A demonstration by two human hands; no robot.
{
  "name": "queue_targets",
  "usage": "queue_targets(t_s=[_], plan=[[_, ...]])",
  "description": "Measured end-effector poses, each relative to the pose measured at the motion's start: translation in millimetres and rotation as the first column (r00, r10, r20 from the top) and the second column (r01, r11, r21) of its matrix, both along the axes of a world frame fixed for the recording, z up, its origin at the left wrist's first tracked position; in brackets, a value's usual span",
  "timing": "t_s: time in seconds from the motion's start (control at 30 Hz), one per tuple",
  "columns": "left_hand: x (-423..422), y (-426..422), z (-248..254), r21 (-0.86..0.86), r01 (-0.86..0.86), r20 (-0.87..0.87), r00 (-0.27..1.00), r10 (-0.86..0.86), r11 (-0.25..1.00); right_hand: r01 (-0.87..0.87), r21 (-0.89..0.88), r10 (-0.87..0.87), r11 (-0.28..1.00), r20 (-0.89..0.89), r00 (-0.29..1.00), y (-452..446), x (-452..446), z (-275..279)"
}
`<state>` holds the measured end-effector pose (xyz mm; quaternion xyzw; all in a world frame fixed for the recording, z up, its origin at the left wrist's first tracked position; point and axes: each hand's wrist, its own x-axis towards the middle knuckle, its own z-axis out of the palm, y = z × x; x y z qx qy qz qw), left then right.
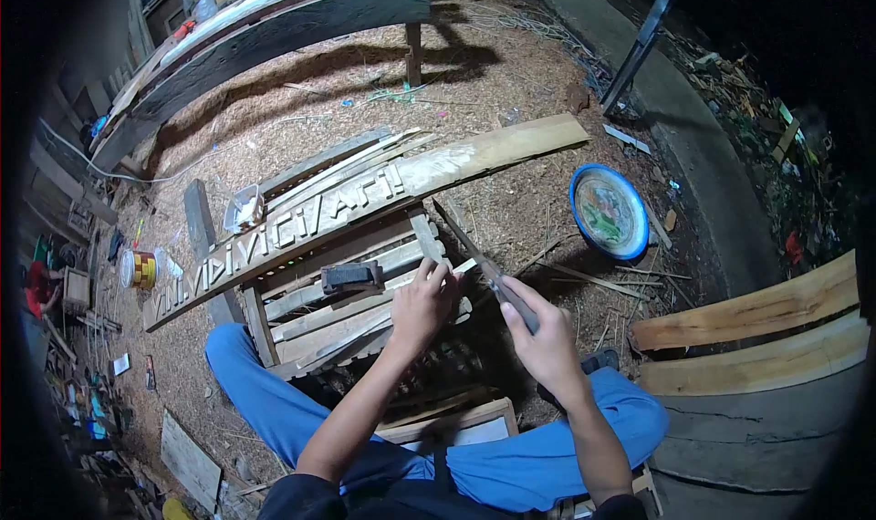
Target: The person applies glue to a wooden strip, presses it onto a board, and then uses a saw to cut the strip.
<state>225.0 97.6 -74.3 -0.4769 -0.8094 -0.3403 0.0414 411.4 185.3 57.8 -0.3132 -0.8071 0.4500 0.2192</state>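
Note:
My right hand point(546, 345) is closed round the grey handle of a long knife point(474, 254), its narrow dark blade pointing up and to the left. Just left of the knife, my left hand point(425, 306) pinches a thin pale wood piece point(465, 266), mostly hidden by the fingers. Its tip shows beside the blade. Below both hands is a slatted wooden crate point(301, 327). On its slats rests a dark rectangular block point(353, 276), left of my left hand. Beyond it a long board point(497, 151) with raised carved letters lies slanting across the crate.
A blue-rimmed round tray point(650, 233) stands on the right. A white container point(244, 210) and a yellow tub point(139, 270) lie left. A wooden bench point(283, 41) stands behind, planks point(748, 324) at right. Shavings cover the ground. Another person point(38, 290) shows at far left.

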Motion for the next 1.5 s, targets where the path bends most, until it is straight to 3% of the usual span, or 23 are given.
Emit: queue_targets(t_s=[0.07,0.2,0.37,0.47,0.63,0.73,0.9,1.07,1.23,1.27,1.4,1.5], plan=[[-0.8,-1.2,2.1,-0.046,-0.018,0.042,0.999,0.02,0.999,-0.021,-0.001,0.021,1.0,-0.004,1.0,-0.3,-3.6,-4.7],[-2.0,-1.0,-2.5,0.021,-0.019,0.036,0.999,0.018,1.0,-0.052,0.011,0.052,0.999,0.013,0.999,-3.3,9.9,29.1],[2.0,-1.8,4.4,-0.004,-0.007,0.041,0.999,0.007,1.0,-0.035,0.007,0.035,0.999,0.045,0.998,-0.4,-8.3,-5.0],[-0.9,0.2,1.3,0.033,-0.006,0.039,0.999,0.004,0.999,-0.069,-0.025,0.071,0.997,0.071,0.995,-2.7,8.9,36.1],[3.3,0.9,8.5,0.009,0.006,0.101,0.995,-0.006,1.0,-0.045,-0.047,0.044,0.998,-0.03,0.999,3.2,-9.2,-17.9],[0.1,-2.3,6.0,0.027,0.074,0.109,0.991,-0.076,0.997,-0.078,0.024,0.079,0.997,-0.057,0.995,0.0,1.2,-0.4],[2.7,0.1,12.2,-0.082,-0.026,0.095,0.995,0.034,0.996,-0.013,0.009,0.013,1.0,-0.036,0.999,-1.7,-14.6,-23.6],[-2.0,-0.1,-1.2,-0.027,-0.021,0.062,0.998,0.022,0.999,-0.046,-0.008,0.046,0.999,-0.034,0.998,-1.1,4.4,15.9],[0.1,-0.3,2.6,-0.08,-0.011,0.066,0.998,0.016,0.997,-0.021,-0.051,0.02,0.998,-0.02,1.0,-4.0,-5.8,-16.1],[0.7,0.5,2.4,-0.081,-0.003,0.063,0.998,0.008,0.997,-0.061,-0.013,0.061,0.998,0.059,0.996,-5.8,-2.5,-16.7],[-1.5,0.7,-0.9,0.01,-0.017,0.032,0.999,0.016,1.0,-0.057,-0.088,0.061,0.994,0.039,0.997,-5.9,13.6,23.6],[-0.4,-0.6,1.3,-0.08,-0.009,0.047,0.999,0.012,0.997,-0.019,-0.117,0.019,0.993,0.002,1.0,0.8,2.8,-9.3]])
